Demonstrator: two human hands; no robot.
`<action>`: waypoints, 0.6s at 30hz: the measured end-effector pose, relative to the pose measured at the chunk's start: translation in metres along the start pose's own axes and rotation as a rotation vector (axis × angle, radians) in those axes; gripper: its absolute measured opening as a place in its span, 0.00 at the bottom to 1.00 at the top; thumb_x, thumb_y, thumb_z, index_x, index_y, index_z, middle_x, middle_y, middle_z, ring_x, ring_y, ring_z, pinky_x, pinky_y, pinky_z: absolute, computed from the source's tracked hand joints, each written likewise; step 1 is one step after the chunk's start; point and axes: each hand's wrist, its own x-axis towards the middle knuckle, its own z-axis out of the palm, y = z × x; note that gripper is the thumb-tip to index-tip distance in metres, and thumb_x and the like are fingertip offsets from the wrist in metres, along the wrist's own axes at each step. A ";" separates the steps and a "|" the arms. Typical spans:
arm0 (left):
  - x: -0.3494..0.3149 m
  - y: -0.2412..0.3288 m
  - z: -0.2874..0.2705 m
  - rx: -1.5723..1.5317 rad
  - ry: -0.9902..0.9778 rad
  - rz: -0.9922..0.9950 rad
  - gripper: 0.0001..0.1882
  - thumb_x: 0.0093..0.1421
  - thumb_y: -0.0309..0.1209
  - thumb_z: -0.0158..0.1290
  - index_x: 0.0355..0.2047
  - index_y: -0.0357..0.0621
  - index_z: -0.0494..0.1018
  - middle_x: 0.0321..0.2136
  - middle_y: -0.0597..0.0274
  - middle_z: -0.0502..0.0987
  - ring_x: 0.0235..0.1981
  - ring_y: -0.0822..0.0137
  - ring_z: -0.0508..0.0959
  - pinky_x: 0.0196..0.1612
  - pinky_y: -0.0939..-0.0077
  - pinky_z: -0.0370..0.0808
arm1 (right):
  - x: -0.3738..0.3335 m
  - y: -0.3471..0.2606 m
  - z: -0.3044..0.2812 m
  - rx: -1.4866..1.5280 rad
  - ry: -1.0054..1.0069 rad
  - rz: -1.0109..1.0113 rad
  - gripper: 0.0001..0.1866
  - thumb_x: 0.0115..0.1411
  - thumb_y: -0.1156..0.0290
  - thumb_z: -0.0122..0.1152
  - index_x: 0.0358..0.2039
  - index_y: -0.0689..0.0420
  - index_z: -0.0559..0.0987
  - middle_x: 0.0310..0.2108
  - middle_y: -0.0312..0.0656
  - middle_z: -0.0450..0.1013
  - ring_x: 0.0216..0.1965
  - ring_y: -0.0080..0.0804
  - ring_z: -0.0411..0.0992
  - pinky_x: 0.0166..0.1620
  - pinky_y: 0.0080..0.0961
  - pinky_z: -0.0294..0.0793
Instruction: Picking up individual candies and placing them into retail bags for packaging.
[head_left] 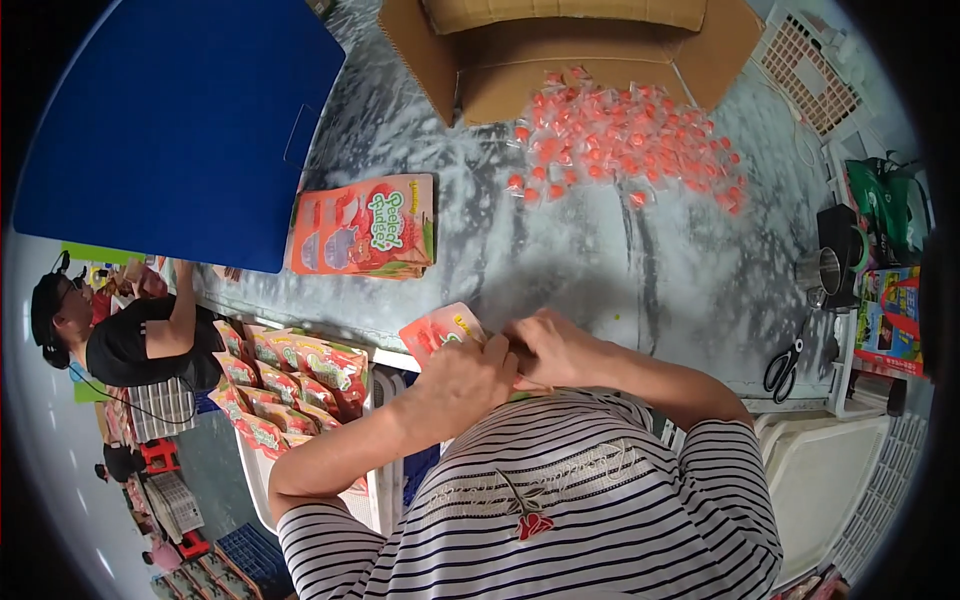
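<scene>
A red and pink packaging pouch [432, 328] is held close to my body at the table's near edge. My left hand [466, 382] is closed round its side, with the fingers curled over it. My right hand [556, 350] pinches the pouch's other edge, close to the left fingertips. Both hands cover most of the pouch, so whether its mouth is open cannot be made out. Beyond them lies a neat stack of flat pouches [375, 228] of the same colours. Farther right, many small clear-wrapped red candies [640, 150] are spread on the table.
A cardboard box [425, 65] opens toward the candies. A large blue panel [170, 130] stands far left. Standing pouches [290, 375] fill a white tray at my left. Black scissors [783, 372] and a clear cup [822, 272] are at right. A co-worker [130, 345] works at left.
</scene>
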 end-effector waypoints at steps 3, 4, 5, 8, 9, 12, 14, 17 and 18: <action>0.004 0.003 -0.005 -0.200 0.206 0.172 0.12 0.47 0.26 0.53 0.32 0.32 0.74 0.29 0.53 0.71 0.25 0.59 0.76 0.19 0.71 0.72 | 0.013 0.041 -0.010 0.043 -0.024 0.186 0.08 0.48 0.75 0.59 0.30 0.64 0.79 0.23 0.53 0.76 0.23 0.41 0.77 0.28 0.34 0.74; 0.003 0.006 -0.005 -0.183 0.114 0.143 0.14 0.45 0.24 0.53 0.34 0.31 0.74 0.30 0.49 0.71 0.25 0.57 0.76 0.20 0.68 0.72 | 0.017 0.045 -0.023 0.522 -0.236 0.483 0.09 0.54 0.77 0.60 0.36 0.64 0.78 0.25 0.35 0.76 0.27 0.18 0.72 0.31 0.24 0.74; 0.007 0.005 -0.006 -0.178 0.117 0.143 0.14 0.45 0.24 0.53 0.34 0.31 0.74 0.30 0.49 0.71 0.25 0.57 0.76 0.20 0.68 0.72 | 0.017 0.054 -0.026 0.518 -0.235 0.479 0.09 0.54 0.77 0.60 0.36 0.64 0.78 0.25 0.35 0.76 0.27 0.18 0.72 0.31 0.24 0.74; 0.008 0.002 -0.006 -0.321 0.203 0.026 0.10 0.45 0.24 0.54 0.30 0.33 0.74 0.29 0.50 0.71 0.26 0.57 0.77 0.21 0.67 0.72 | 0.024 0.069 -0.031 0.329 -0.290 0.294 0.11 0.58 0.71 0.60 0.40 0.63 0.77 0.36 0.40 0.77 0.38 0.23 0.73 0.41 0.22 0.73; 0.006 -0.001 -0.004 -0.340 0.255 -0.065 0.08 0.47 0.24 0.54 0.28 0.35 0.73 0.28 0.52 0.72 0.25 0.58 0.77 0.21 0.67 0.72 | 0.030 0.067 -0.040 0.329 -0.293 0.291 0.11 0.58 0.71 0.60 0.40 0.63 0.77 0.36 0.40 0.77 0.38 0.23 0.73 0.41 0.22 0.73; 0.000 0.002 0.000 -0.364 0.373 -0.250 0.05 0.49 0.25 0.56 0.25 0.38 0.71 0.25 0.55 0.72 0.23 0.59 0.76 0.22 0.66 0.72 | 0.059 0.079 -0.072 -0.225 0.197 0.076 0.19 0.58 0.65 0.59 0.47 0.62 0.74 0.48 0.48 0.71 0.48 0.40 0.70 0.50 0.34 0.69; -0.002 0.006 -0.001 -0.368 0.439 -0.340 0.05 0.50 0.25 0.56 0.23 0.40 0.70 0.24 0.57 0.72 0.21 0.59 0.76 0.23 0.66 0.72 | 0.084 0.106 -0.096 -0.408 0.285 0.026 0.21 0.58 0.64 0.58 0.49 0.61 0.73 0.53 0.50 0.68 0.53 0.44 0.67 0.55 0.37 0.66; -0.007 0.007 -0.001 -0.332 0.485 -0.368 0.05 0.51 0.25 0.56 0.24 0.40 0.71 0.23 0.58 0.72 0.19 0.58 0.75 0.23 0.66 0.72 | 0.104 0.142 -0.100 -0.686 0.441 -0.109 0.22 0.60 0.62 0.55 0.52 0.61 0.72 0.58 0.49 0.63 0.61 0.49 0.56 0.62 0.41 0.56; -0.010 0.006 -0.001 -0.325 0.487 -0.385 0.05 0.51 0.25 0.56 0.23 0.40 0.71 0.23 0.58 0.72 0.19 0.58 0.75 0.23 0.66 0.73 | 0.103 0.145 -0.094 -0.812 0.399 -0.070 0.24 0.60 0.60 0.55 0.53 0.62 0.71 0.59 0.49 0.61 0.62 0.48 0.53 0.63 0.41 0.54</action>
